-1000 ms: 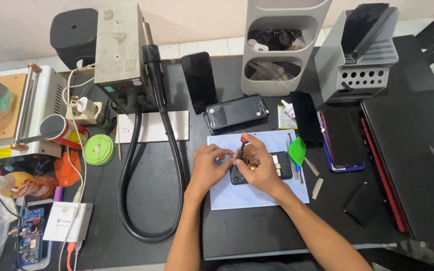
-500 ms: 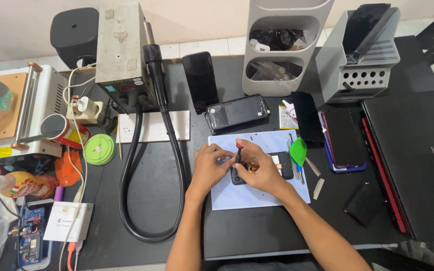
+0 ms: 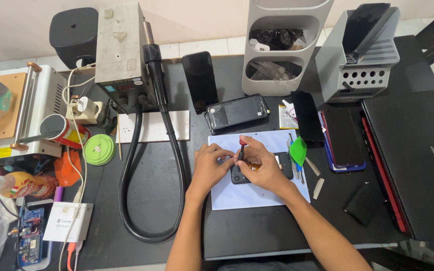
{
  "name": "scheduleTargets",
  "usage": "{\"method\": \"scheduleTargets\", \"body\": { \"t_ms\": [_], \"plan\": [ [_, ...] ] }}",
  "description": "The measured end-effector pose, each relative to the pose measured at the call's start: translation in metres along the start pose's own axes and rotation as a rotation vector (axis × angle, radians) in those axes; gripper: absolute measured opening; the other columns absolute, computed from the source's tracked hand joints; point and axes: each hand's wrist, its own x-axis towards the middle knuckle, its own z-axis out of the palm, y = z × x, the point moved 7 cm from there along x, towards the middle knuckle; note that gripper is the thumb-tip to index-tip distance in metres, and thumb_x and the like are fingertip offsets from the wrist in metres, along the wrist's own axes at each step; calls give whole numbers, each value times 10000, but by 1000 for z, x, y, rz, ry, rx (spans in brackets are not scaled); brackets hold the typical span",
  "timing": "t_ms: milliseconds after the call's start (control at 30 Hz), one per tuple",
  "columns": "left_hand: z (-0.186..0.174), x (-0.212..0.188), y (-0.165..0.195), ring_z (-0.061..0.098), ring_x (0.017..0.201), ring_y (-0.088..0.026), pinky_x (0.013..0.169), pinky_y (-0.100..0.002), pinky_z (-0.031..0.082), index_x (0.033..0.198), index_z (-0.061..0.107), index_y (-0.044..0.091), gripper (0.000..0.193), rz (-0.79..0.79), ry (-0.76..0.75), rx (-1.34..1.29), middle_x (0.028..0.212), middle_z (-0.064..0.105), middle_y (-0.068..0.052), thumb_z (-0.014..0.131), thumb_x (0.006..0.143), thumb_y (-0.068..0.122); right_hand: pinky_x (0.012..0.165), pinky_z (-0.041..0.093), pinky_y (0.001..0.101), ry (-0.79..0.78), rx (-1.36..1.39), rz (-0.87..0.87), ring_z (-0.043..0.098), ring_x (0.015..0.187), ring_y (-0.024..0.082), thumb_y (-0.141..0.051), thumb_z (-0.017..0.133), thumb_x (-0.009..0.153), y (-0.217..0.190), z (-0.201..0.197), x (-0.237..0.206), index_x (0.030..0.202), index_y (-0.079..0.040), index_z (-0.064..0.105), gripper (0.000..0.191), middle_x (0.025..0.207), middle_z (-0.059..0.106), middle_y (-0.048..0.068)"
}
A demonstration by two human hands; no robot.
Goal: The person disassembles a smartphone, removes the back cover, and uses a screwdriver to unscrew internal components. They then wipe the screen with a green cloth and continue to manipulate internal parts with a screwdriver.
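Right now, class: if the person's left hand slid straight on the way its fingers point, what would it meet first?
The left hand points right, toward the small screwdriver held upright in the right hand. It would probably meet that tool first; depth is unclear.

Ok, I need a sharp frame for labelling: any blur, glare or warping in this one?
Head view: lit evenly, with soft shadows; both hands, left and right, and the screwdriver look sharp; faint sheen on the phone; wide-lens bending tilts the tower and laptop at the edges.
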Motion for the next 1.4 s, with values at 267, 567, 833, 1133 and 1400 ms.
{"method": "scheduleTargets", "body": {
  "t_ms": [267, 567, 833, 1133, 1400],
  "plan": [
    [-2, 1, 2, 566, 836, -200, 820, -379, 354, 872, 833, 175, 130, 18, -8, -4, 780, 658, 4, 814, 770, 254, 733, 583, 305, -45, -329, -299, 658, 816, 190, -14, 781, 872, -35, 2, 1, 1454, -201, 451, 695, 1044, 632, 116],
    [1, -2, -1, 569, 833, -198, 834, -377, 357, 894, 829, 170, 127, 28, 8, -3, 797, 668, 12, 805, 789, 236, 658, 572, 329, -164, -271, -223, 696, 810, 211, -19, 737, 944, -18, 7, -6, 1431, -208, 459, 592, 1002, 690, 92],
    [4, -2, -8, 575, 831, -202, 835, -379, 363, 905, 820, 162, 154, 35, 7, 3, 827, 684, 17, 796, 765, 221, 776, 553, 376, -90, -370, -349, 662, 923, 274, -46, 780, 927, -24, 10, -4, 1413, -211, 422, 626, 1069, 650, 101],
    [2, -1, -5, 566, 826, -210, 833, -374, 355, 879, 829, 162, 125, 44, 29, -9, 799, 675, 7, 808, 771, 223, 728, 530, 364, -138, -58, -28, 707, 996, 231, -1, 690, 932, -4, 10, 3, 1412, -136, 407, 574, 1053, 641, 106],
    [1, -1, -6, 563, 818, -202, 832, -371, 354, 871, 836, 153, 128, 4, 4, -25, 790, 668, 4, 816, 775, 236, 891, 600, 358, -109, -102, -25, 710, 1042, 203, -21, 735, 956, 7, 5, -2, 1437, -130, 402, 595, 1134, 676, 101]
  ]
}}
